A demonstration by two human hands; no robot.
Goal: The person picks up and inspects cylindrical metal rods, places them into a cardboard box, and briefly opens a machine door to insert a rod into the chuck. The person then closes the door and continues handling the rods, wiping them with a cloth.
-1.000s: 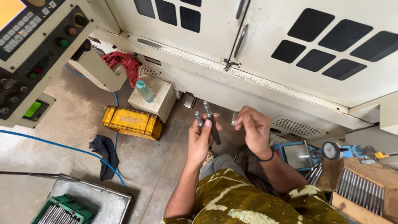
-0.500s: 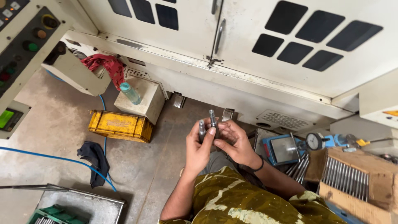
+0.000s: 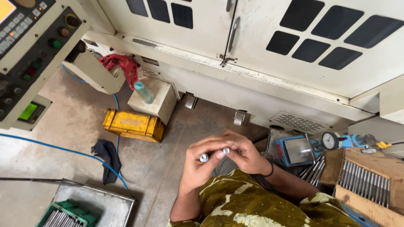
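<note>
Two short metal pins [image 3: 214, 154] sit side by side between the person's hands, in front of the chest and above the concrete floor [image 3: 80, 130]. Their round end faces turn up toward the camera, so each long axis runs steeply down and away from the lens; the shafts are hidden inside the fingers. The left pin's end shows at the left hand's fingertips, the other just beside it, and whether the two touch cannot be told.

The left hand [image 3: 198, 166] is closed around the pins, fingers curled and thumb pressed near the ends. The right hand [image 3: 244, 153] is also curled shut, its fingers wrapping over from the other side and meeting the left hand's fingers at the pins; a dark band circles its wrist.

Ahead of the hands the floor lies open up to the base of the pale machine cabinet [image 3: 252, 54]. Well to the left stand a yellow crate [image 3: 132, 125] and a white block with a teal bottle [image 3: 144, 92] on it, with a dark rag [image 3: 107, 153] and a blue hose [image 3: 63, 151] nearer. Close on the right are a blue dial-gauge fixture [image 3: 311, 147] and a wooden box of metal rods [image 3: 370, 185]. A green tray of rods [image 3: 69, 214] lies at lower left.
</note>
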